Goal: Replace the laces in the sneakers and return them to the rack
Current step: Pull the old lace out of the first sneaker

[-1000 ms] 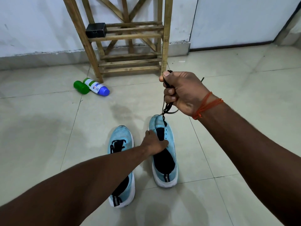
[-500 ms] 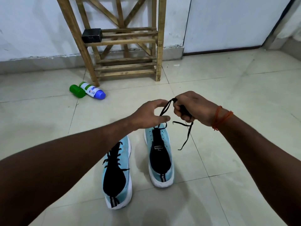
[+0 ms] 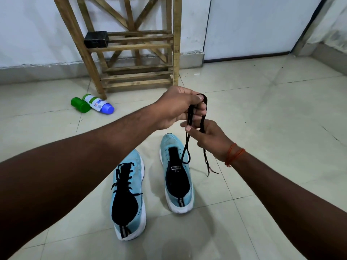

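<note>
The left hand and right hand both pinch the thin black shoelace, which may knot if its hanging loops twist.

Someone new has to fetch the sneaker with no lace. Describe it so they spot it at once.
Start at the wooden rack against the wall; on the tiles before it stand two light blue sneakers. Take the right sneaker, nearer the rack. Its eyelets are bare and its black tongue shows a white label, while the left sneaker is laced in black.
</note>
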